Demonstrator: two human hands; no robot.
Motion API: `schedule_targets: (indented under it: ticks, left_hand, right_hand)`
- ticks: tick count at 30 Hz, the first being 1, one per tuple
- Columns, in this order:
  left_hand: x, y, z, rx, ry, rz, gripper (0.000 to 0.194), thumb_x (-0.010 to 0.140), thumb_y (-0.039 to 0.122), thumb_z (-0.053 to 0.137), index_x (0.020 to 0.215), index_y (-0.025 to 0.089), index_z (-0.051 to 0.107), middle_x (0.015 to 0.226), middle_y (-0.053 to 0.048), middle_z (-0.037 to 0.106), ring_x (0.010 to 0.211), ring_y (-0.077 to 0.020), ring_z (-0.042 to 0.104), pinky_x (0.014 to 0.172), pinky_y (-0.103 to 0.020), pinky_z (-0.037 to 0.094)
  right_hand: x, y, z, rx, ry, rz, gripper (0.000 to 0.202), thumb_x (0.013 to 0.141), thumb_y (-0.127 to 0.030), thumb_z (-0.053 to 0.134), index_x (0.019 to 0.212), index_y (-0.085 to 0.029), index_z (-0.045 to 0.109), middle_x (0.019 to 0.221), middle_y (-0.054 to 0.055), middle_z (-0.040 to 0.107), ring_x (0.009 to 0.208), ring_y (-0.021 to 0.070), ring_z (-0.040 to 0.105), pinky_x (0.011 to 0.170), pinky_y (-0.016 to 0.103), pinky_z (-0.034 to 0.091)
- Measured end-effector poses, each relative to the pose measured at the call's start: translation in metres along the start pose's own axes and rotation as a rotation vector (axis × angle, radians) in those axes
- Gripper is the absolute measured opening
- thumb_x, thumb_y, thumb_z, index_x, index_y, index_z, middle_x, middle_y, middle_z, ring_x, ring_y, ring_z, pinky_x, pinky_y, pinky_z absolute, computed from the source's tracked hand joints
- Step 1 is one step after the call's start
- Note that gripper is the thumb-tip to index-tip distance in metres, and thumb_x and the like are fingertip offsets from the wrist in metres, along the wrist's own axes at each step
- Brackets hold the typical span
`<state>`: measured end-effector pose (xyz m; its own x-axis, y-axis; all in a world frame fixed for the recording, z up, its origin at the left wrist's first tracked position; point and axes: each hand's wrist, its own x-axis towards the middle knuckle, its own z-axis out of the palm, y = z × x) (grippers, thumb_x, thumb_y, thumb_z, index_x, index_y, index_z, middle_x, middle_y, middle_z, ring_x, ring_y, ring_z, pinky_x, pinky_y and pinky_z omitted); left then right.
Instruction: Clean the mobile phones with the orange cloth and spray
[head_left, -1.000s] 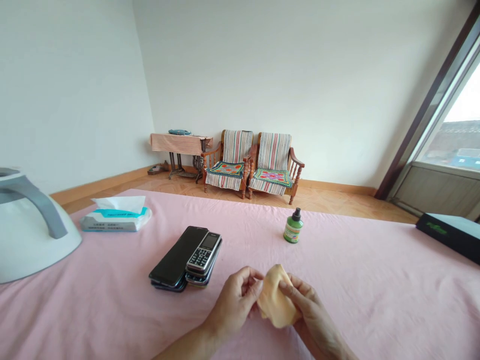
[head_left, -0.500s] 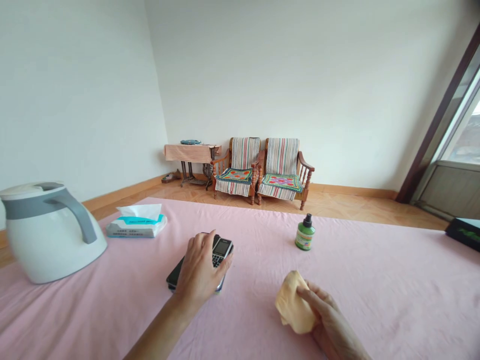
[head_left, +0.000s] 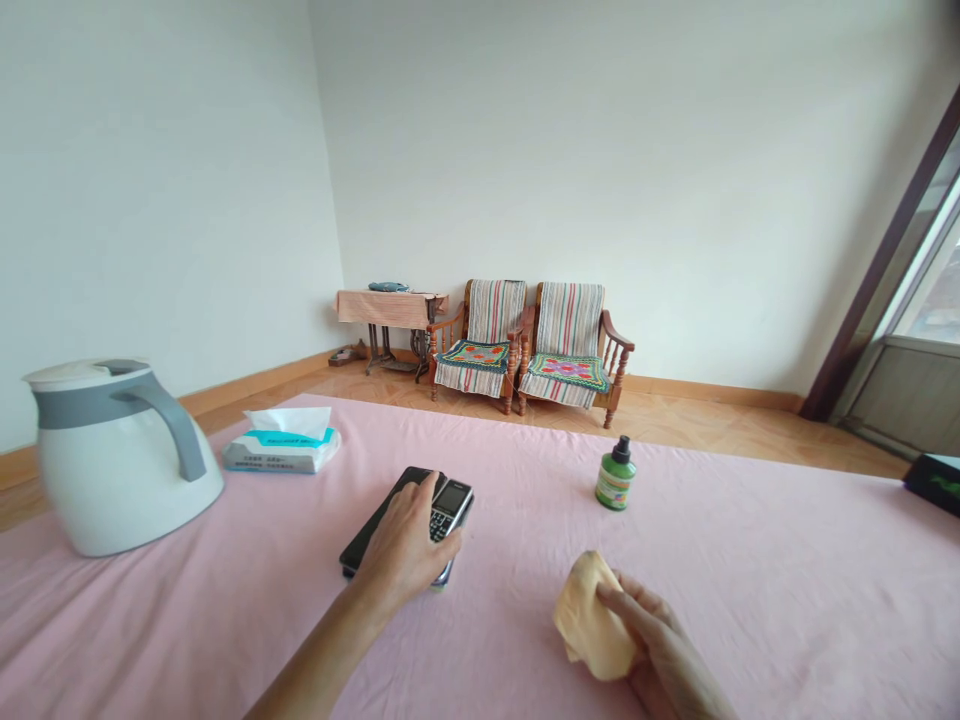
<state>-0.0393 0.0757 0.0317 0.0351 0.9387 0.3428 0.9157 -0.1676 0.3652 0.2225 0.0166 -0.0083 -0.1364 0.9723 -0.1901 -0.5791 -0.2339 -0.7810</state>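
My left hand (head_left: pixel 409 545) rests over a small keypad phone (head_left: pixel 452 497), its thumb at the right edge and its fingers curled along the left side. Under that phone lies a larger black flat item (head_left: pixel 382 515) like a smartphone or a case, partly hidden by the hand. Something thin with a bluish, greenish edge shows beneath them. Between the thumb and fingers of my right hand (head_left: pixel 660 635), a crumpled pale yellow cloth (head_left: pixel 591 615) is held just above the bed-like pink surface. A green spray bottle (head_left: pixel 615 480) with a black top stands beyond the right hand.
A white and grey jug (head_left: pixel 120 490) stands at the left on the pink sheet (head_left: pixel 517 640). Beside it is a tissue pack (head_left: pixel 281 455). At the right edge sits a black box (head_left: pixel 934 485). Two wooden armchairs (head_left: pixel 566 340) and a cloth-covered table (head_left: pixel 390 308) stand by the wall.
The view has shifted slightly. My left fingers have drawn in closer to the keypad phone, baring more of the black item. My right hand keeps the cloth in nearly the same place.
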Motion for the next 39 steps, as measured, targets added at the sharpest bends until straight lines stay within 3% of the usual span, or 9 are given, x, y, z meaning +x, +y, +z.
schedule_targets:
  ticks: [6,9,12,15,18,22,29,34,39]
  left_hand:
    - [0.000,-0.001,-0.003,0.020,0.028,-0.002,0.037,0.081,0.022,0.049,0.114,0.007,0.057,0.096,-0.012,0.057,0.096,-0.0277,0.056,0.086,-0.037,0.043]
    - [-0.002,0.008,-0.008,0.001,0.093,0.025,0.045,0.084,0.022,0.047,0.127,0.010,0.046,0.103,-0.012,0.053,0.100,-0.0262,0.053,0.091,-0.037,0.041]
    - [-0.011,0.028,-0.006,-0.164,0.177,0.154,0.054,0.086,0.023,0.044,0.139,0.015,0.032,0.110,-0.011,0.050,0.102,-0.0250,0.053,0.091,-0.036,0.042]
    - [-0.026,0.048,0.007,-0.334,0.021,0.246,0.054,0.086,0.023,0.045,0.138,0.018,0.035,0.115,-0.011,0.050,0.105,-0.0253,0.053,0.092,-0.035,0.043]
    - [-0.039,0.057,0.028,-0.370,-0.146,0.246,0.052,0.082,0.020,0.048,0.133,0.016,0.044,0.111,-0.012,0.055,0.106,-0.0266,0.053,0.095,-0.037,0.041]
    - [-0.044,0.054,0.050,-0.291,-0.197,0.193,0.052,0.076,0.023,0.056,0.127,0.012,0.053,0.114,-0.015,0.057,0.112,-0.0325,0.049,0.100,-0.042,0.034]
    - [-0.046,0.060,0.045,-0.394,-0.268,0.163,0.061,0.070,0.023,0.065,0.129,0.017,0.049,0.114,-0.011,0.051,0.110,-0.0272,0.050,0.098,-0.036,0.037]
    - [-0.046,0.066,0.040,-0.523,-0.399,0.176,0.073,0.069,0.028,0.071,0.135,0.019,0.042,0.114,-0.009,0.051,0.097,-0.0233,0.055,0.089,-0.034,0.044]
    - [-0.042,0.055,0.047,-0.411,-0.431,0.272,0.105,0.057,0.048,0.080,0.143,0.017,0.027,0.138,-0.016,0.037,0.129,-0.0358,0.030,0.108,-0.049,0.022]
  right_hand:
    - [-0.001,0.000,0.001,0.008,-0.009,0.002,0.028,0.066,-0.039,0.077,0.070,-0.016,0.062,0.067,0.003,0.065,0.062,0.0177,0.063,0.059,0.028,0.048]
    - [-0.001,0.000,0.001,0.006,-0.012,-0.014,0.028,0.066,-0.040,0.077,0.070,-0.016,0.063,0.068,0.003,0.065,0.061,0.0173,0.062,0.059,0.028,0.048]
    - [0.001,0.001,-0.001,-0.004,0.002,-0.040,0.030,0.065,-0.042,0.077,0.072,-0.015,0.065,0.066,0.003,0.065,0.060,0.0171,0.062,0.059,0.028,0.047]
    - [0.005,0.003,-0.006,0.011,0.027,-0.076,0.030,0.065,-0.042,0.077,0.075,-0.016,0.066,0.065,0.002,0.065,0.061,0.0179,0.062,0.059,0.028,0.047]
    - [0.007,0.003,-0.010,0.034,0.051,-0.117,0.027,0.069,-0.039,0.075,0.080,-0.016,0.066,0.068,0.002,0.067,0.063,0.0186,0.063,0.060,0.029,0.048]
    - [0.007,0.002,-0.013,0.038,0.069,-0.135,0.028,0.069,-0.037,0.074,0.086,-0.015,0.067,0.070,0.002,0.068,0.063,0.0189,0.064,0.060,0.029,0.048]
    - [0.010,0.002,-0.017,0.034,0.146,-0.161,0.027,0.068,-0.038,0.075,0.082,-0.016,0.065,0.065,0.000,0.065,0.057,0.0157,0.060,0.054,0.025,0.045]
    - [0.011,0.003,-0.019,0.017,0.192,-0.193,0.028,0.065,-0.038,0.076,0.078,-0.017,0.062,0.061,-0.002,0.061,0.052,0.0121,0.054,0.048,0.022,0.040]
    - [0.010,0.000,-0.022,-0.072,0.237,-0.234,0.032,0.068,-0.042,0.072,0.083,-0.016,0.061,0.062,-0.002,0.060,0.053,0.0116,0.052,0.048,0.020,0.038]
